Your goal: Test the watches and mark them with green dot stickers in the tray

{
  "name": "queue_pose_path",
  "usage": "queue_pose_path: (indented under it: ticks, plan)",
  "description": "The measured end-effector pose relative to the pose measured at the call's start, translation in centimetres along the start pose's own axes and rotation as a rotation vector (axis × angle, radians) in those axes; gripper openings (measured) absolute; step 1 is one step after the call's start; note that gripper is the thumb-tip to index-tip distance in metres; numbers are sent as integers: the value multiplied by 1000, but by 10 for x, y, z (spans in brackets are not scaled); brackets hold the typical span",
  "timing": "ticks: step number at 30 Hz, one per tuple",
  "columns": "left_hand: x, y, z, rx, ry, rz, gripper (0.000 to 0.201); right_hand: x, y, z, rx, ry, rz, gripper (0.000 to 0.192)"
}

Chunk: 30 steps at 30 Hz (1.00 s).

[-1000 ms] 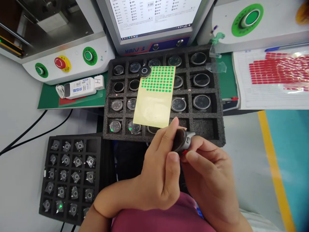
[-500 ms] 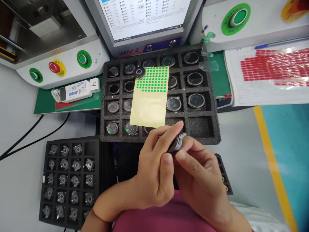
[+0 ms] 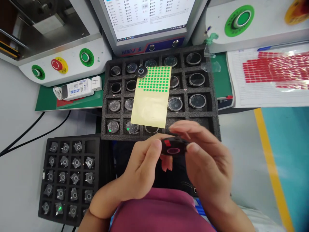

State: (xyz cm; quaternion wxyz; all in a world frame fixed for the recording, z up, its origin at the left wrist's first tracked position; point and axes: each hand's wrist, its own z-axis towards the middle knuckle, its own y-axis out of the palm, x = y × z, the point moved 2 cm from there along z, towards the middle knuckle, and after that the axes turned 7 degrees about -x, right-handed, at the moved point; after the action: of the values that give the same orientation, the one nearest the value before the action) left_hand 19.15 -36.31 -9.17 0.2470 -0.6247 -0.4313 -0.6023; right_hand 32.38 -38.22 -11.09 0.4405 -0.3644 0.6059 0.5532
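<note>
Low in the middle of the frame, both hands meet around a small round black part (image 3: 173,149) with a pinkish ring on its face. The left hand (image 3: 141,172) pinches the part's left edge between thumb and fingertips, so its grip is closed on the part; the right hand (image 3: 207,161) closes on the right edge and top in the same way, its fingers blurred. The part hangs just in front of the near edge of a large black foam tray (image 3: 216,129), which fills the centre of the frame and holds round glass-faced pieces in square pockets. A pale yellow sheet (image 3: 149,111) lies across the tray's middle, its upper part covered with rows of green dots (image 3: 154,79), and a small dark disc (image 3: 141,71) sits at the sheet's upper left corner. At the lower left of the frame a smaller black tray (image 3: 47,180) holds rows of small grey metal pieces. At the upper left stands a white machine panel with a red stop button (image 3: 57,64) between two green buttons, and just below it a white device (image 3: 77,89) lies on a green mat. A screen (image 3: 149,14) fills the top centre. At the upper right lies a sheet of red labels (image 3: 275,69) on the pale worktop (image 3: 21,129).
</note>
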Motion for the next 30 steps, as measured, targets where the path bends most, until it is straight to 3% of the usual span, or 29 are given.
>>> queue_pose_path:
  ticks: [3, 5, 10, 17, 30]
  plan:
    - [5, 2, -1, -50, -46, 124, 30, -2, 4, -3, -192, 117, 35, 17]
    - [8, 3, -3, -75, -73, 241, 21, -5, 5, -6, -215, 115, 35, 16]
    - [16, 5, -5, -75, 33, 475, 14, -7, 6, -11, -188, 65, 27, 17]
    - [22, 8, -5, -73, 147, 613, 8, 1, 12, -9, -191, -61, 150, 16]
    - [19, 10, -3, -21, 277, 802, 14, 3, 21, -5, -88, -30, 241, 9]
